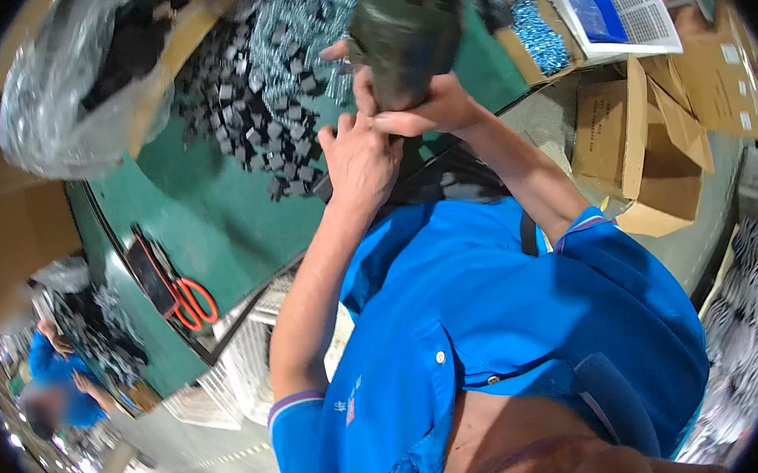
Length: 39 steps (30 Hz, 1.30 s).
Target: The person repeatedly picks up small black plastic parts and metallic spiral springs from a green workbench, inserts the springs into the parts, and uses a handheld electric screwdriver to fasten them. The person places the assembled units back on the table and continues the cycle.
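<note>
Both of my hands are raised over the green table point(213, 220). My right hand point(429, 111) grips a dark green rounded object point(403, 29) from below, the thumb lying across its lower edge. My left hand point(359, 159) shows its back to the camera. Its curled fingers press against the object's base and my right thumb, and the fingertips are hidden. Behind the hands on the table lies a heap of small dark square parts point(253, 112) and shiny metal screws point(303, 16).
Orange-handled scissors point(194, 302) lie near the table's left edge beside a dark flat tool point(147, 272). A clear plastic bag point(56, 103) sits top left. Open cardboard boxes point(640, 152) stand at right, one holding screws point(540, 34). Another person in blue point(55, 382) works at lower left.
</note>
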### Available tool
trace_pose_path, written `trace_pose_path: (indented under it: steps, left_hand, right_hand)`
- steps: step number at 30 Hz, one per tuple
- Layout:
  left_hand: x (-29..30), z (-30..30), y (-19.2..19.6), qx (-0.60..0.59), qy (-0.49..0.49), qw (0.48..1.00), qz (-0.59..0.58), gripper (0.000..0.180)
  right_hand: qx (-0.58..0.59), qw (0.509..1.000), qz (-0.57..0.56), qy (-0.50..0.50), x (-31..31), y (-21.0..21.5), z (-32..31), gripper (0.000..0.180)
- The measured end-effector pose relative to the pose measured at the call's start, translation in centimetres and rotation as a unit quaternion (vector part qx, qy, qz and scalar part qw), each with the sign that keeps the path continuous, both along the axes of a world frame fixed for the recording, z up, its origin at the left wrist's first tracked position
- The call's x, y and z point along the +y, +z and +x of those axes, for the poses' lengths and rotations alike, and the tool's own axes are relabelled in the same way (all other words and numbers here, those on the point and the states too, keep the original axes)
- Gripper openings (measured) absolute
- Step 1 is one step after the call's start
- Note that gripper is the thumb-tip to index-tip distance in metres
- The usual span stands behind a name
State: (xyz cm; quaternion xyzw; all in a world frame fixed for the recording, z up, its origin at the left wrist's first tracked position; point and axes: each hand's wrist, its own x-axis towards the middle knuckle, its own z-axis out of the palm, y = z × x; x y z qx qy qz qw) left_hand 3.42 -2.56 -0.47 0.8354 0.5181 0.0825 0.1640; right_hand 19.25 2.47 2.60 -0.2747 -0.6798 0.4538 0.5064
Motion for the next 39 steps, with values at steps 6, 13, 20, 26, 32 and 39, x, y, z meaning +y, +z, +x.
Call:
trace_pose_path:
  steps: [6, 13, 20, 26, 32, 39]
  left_hand:
    - [-0.2, 0.1, -0.2, 0.004, -0.006, 0.997, 0.081, 0.034]
    - [-1.0, 0.2, 1.8, -0.032, 0.004, 0.997, 0.063, 0.042]
    - [-8.1, -10.9, 9.0, 0.141, 0.142, 0.979, 0.047, 0.034]
    - [-18.4, -23.5, 7.6, 0.411, 0.267, 0.833, -0.257, 0.020]
    - [-3.3, -17.5, 10.6, 0.213, 0.242, 0.946, 0.012, 0.048]
    - [29.1, -12.7, 9.9, 0.066, 0.056, 0.939, 0.332, 0.046]
  right_hand:
    - [0.023, 0.972, -0.198, -0.128, -3.2, 5.7, 3.8, 0.042]
    - [-0.417, 0.776, -0.227, -0.415, -2.6, -1.2, 8.9, 0.068]
    - [-0.420, 0.767, -0.096, -0.475, -1.8, 0.4, 14.7, 0.031]
    - [-0.664, 0.635, -0.105, -0.380, 1.5, -1.9, 19.8, 0.024]
    - [-0.600, 0.696, -0.127, -0.373, 1.8, -1.2, 20.4, 0.022]
    - [-0.492, 0.751, -0.147, -0.415, 1.2, -1.7, 20.6, 0.014]
